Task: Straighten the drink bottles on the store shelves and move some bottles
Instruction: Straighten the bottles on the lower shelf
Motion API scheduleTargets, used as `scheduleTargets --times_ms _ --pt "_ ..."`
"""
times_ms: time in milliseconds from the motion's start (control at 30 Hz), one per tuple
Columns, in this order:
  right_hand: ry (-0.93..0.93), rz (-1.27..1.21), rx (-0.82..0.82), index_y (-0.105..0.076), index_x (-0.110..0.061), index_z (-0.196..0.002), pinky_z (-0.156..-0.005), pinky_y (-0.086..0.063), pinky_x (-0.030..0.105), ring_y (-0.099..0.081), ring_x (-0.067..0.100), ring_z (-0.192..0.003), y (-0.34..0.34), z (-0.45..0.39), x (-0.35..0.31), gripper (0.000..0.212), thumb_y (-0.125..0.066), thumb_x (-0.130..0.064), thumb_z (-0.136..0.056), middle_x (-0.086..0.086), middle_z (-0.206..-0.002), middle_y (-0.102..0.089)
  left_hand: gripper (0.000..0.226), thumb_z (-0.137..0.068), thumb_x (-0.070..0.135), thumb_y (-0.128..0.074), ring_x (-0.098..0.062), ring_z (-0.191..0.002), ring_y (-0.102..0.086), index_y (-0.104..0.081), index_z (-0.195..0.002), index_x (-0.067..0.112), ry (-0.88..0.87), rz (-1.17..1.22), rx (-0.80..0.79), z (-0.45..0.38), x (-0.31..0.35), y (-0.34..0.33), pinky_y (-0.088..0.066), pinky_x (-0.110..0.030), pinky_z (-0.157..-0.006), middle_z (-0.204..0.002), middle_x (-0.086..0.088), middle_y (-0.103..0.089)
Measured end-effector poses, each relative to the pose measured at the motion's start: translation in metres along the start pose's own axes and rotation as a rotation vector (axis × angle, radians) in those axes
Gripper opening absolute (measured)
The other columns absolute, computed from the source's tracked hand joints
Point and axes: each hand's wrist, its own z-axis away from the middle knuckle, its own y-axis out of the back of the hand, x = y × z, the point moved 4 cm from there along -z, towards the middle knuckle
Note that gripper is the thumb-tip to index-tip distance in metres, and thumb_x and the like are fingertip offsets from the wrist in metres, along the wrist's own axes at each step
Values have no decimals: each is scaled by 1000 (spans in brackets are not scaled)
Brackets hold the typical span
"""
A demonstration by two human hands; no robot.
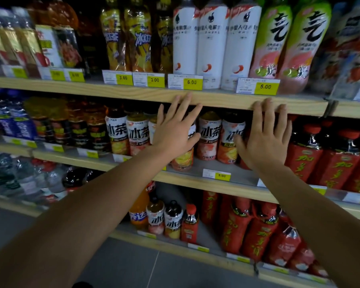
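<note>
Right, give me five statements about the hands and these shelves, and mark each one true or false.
1. Both hands are spread open in front of the middle shelf. True: the left hand and right hand have straight fingers.
2. The right hand has a grip round a red bottle. False: it holds nothing; the red bottles stand to its right.
3. The white bottles stand on the top shelf. True.
4. The price tag under the pink and green bottles reads 3.00. False: it reads 5.00.
5. The orange soda bottle stands on the top shelf. False: it is on the lowest shelf.
</note>
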Motion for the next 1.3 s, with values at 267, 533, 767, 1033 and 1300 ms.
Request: scheduleTargets --times_ms 267,533,767,1033,1300 --pt "-58 -12 -115 -21 -18 -154 -119 -10 56 -11 36 -149 -24 33 -70 80 -59 -47 -89 10 -164 -12 72 -95 51 -52 -27 -153 -6 -22 -157 28 22 180 -41 77 -83 -37 -8 -55 -122 -166 -2 -10" --pt "-18 -17 -444 -18 -22 -155 -121 -12 51 -8 32 -150 -77 103 -167 76 -51 -51 -94 6 -164 -10 74 -91 49 -59 -33 -147 -23 -31 -153 21 -17 220 -180 150 -158 -94 -23 -58 -117 -159 -8 -29" --pt "-52 -33 -663 -25 -18 -153 -122 -11 45 -10 29 -150 -116 162 -225 73 -54 -47 -93 4 -163 -16 77 -92 56 -54 -34 -148 -18 -22 -156 28 -27 194 -319 194 -205 -140 -16 -58 -119 -163 -6 -19" --pt "-22 -36 -795 -36 -17 -148 -118 -21 39 -23 26 -145 -168 210 -249 67 -59 -46 -92 3 -155 -31 78 -87 55 -57 -33 -147 -15 -24 -154 31 -65 122 -200 210 -222 -175 -9 -68 -114 -162 -3 -20" --pt "40 -75 -883 -35 -19 -149 -118 -27 43 -33 28 -141 -244 218 -248 68 -59 -47 -92 5 -151 -39 68 -88 50 -56 -32 -144 -25 -32 -152 38 -45 32 8 213 -225 -192 -17 -73 -109 -157 -1 -35"
